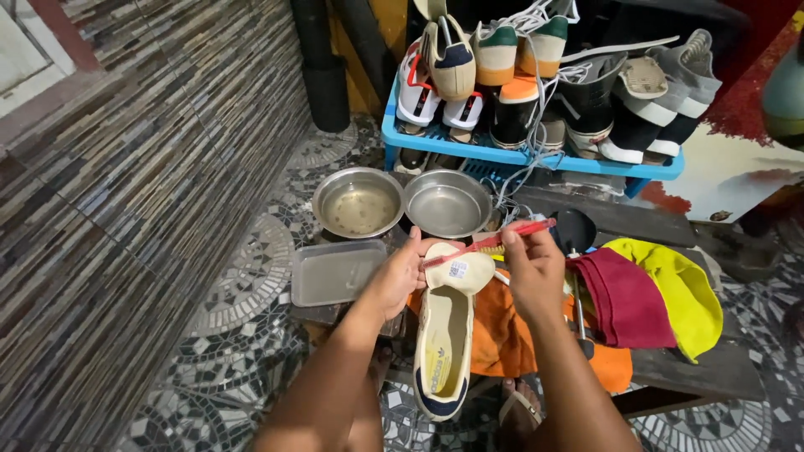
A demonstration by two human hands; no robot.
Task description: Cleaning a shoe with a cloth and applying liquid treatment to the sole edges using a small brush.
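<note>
My left hand (400, 276) is clamped on the toe end of a cream sneaker (444, 335), thumb over the rim next to the pulled-up tongue. The shoe points away from me, heel nearest the camera, opening up, yellow-printed insole visible. It's lying over an orange cloth (502, 335) on a dark low bench (703, 377).

My right hand (536, 272) is pinching a red toothbrush (490, 243) near the middle of its handle. The brush lies crosswise just above the tongue, head toward the left hand. Bristle end is partly hidden behind my left fingers, so I can't tell if it's touching the shoe.

Around it:
- Two steel bowls just past the shoe: left bowl (358, 202) has some cloudy liquid in it, right bowl (448, 203) looks about empty.
- Clear rectangular plastic tray (335, 272) left of my left hand, on the floor side.
- Maroon cloth (624, 297) and yellow cloth (678, 293) stacked to the right on the bench, next to the orange one.
- Small black round-headed brush (574, 230) just behind the right hand, handle running under it.
- Blue plastic rack (536, 155) at the back, packed with sneakers, laces hanging down.
- Mosaic tile floor (251, 335), striped tile wall on the left.
</note>
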